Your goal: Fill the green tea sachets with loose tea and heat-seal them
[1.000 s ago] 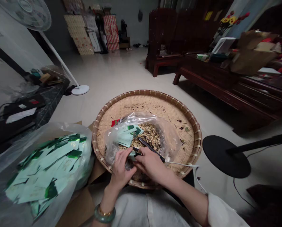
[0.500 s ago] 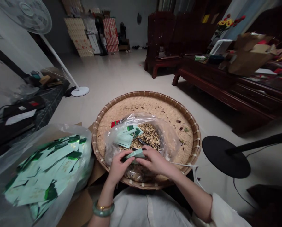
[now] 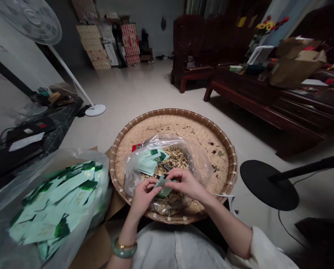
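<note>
Between my two hands is a small green paper packet (image 3: 163, 188), held over a clear plastic bag (image 3: 196, 155) of loose dried bits (image 3: 176, 154). My left hand (image 3: 143, 195) pinches the packet's left side with thumb and fingers. On its right side, my right hand (image 3: 186, 183) has its fingers closed at the packet's upper edge. A dark object (image 3: 167, 168), partly hidden by my right fingers, lies on the dried bits. Several pale green packets (image 3: 148, 165) lie in the bag's left part. The bag rests in a round woven bamboo tray (image 3: 172, 111).
To the left, a large plastic bag (image 3: 99, 209) full of green packets stands in a cardboard box (image 3: 92, 244). A white fan (image 3: 95, 110) and a black round stand base (image 3: 268, 185) flank the tray. A dark wooden table (image 3: 268, 95) stands at right.
The packet has turned from lying nearly level to tilted, with its green face showing. My right hand has shifted slightly up, its fingers now at the packet's top.
</note>
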Available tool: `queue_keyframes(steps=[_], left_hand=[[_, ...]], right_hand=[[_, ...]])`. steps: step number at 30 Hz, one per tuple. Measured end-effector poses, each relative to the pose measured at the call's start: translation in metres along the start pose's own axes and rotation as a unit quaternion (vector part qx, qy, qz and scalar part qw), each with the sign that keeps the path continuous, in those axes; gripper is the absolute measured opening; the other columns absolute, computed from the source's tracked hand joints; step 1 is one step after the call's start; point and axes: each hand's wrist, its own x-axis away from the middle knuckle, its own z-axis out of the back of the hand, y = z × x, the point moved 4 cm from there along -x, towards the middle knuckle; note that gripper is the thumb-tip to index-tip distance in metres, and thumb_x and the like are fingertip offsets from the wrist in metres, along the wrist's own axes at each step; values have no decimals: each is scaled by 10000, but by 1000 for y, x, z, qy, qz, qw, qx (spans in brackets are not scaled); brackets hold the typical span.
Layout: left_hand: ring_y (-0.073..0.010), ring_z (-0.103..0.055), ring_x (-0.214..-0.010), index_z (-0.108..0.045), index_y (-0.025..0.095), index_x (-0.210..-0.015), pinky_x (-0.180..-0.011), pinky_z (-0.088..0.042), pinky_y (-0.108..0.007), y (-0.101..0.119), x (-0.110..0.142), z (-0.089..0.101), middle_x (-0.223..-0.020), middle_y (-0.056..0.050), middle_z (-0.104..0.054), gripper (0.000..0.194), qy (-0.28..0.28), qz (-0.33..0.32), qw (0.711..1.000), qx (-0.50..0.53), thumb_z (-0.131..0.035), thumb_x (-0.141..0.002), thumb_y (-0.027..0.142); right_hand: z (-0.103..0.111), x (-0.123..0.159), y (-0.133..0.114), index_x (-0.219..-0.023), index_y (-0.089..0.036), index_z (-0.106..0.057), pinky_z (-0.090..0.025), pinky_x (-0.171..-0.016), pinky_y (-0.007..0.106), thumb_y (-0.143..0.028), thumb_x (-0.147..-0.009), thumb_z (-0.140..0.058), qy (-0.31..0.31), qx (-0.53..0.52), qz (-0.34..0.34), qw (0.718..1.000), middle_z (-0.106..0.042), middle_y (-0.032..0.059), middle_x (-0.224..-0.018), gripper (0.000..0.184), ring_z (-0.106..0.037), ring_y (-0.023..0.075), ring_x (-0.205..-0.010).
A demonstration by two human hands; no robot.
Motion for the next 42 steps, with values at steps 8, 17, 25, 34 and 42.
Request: queue_keyframes(steps=[8,17,25,34,42], left_hand=[[-131,-618,-649,-626,152,-768,-649,-475,-228,-5,-2,6,-696,-2,-689,292,50,0,997,57,-783,-573,302],[-127,-613,-677,-646,147,-791,-653,-473,-213,-4,4,11,-728,-10,-675,324,67,-32,991,113,-807,-559,307],[-132,-593,-584,-676,136,-877,-572,-467,-223,0,8,0,-659,-5,-679,416,22,32,997,66,-760,-626,458],[-117,-581,-592,-679,123,-732,-575,-450,-204,-4,6,-2,-625,3,-653,376,88,24,992,82,-774,-608,464],[-190,-682,-591,-654,105,-902,-545,-515,-260,-6,12,-18,-790,-88,-729,493,-32,134,988,71,-846,-526,360]], right_hand=[[25,-2,-7,-710,-172,-696,-477,-653,275,-368,-667,-749,155,-126,-41,979,-673,19,-724,208,-588,141,-668],[29,9,-23,-1186,-232,-588,-511,-763,314,-352,-806,-643,197,55,116,972,-582,96,-1170,402,-571,207,-1004],[-12,2,-4,-633,-161,-668,-357,-523,228,-406,-790,-654,44,111,51,992,-575,7,-597,291,-489,118,-571],[-11,-4,23,-595,-154,-660,-314,-465,213,-403,-668,-712,60,-54,-84,993,-517,-35,-483,264,-409,86,-469],[-14,-10,32,-663,-154,-657,-333,-417,203,-464,-577,-758,76,-160,-136,975,-584,-31,-512,337,-455,83,-429]])
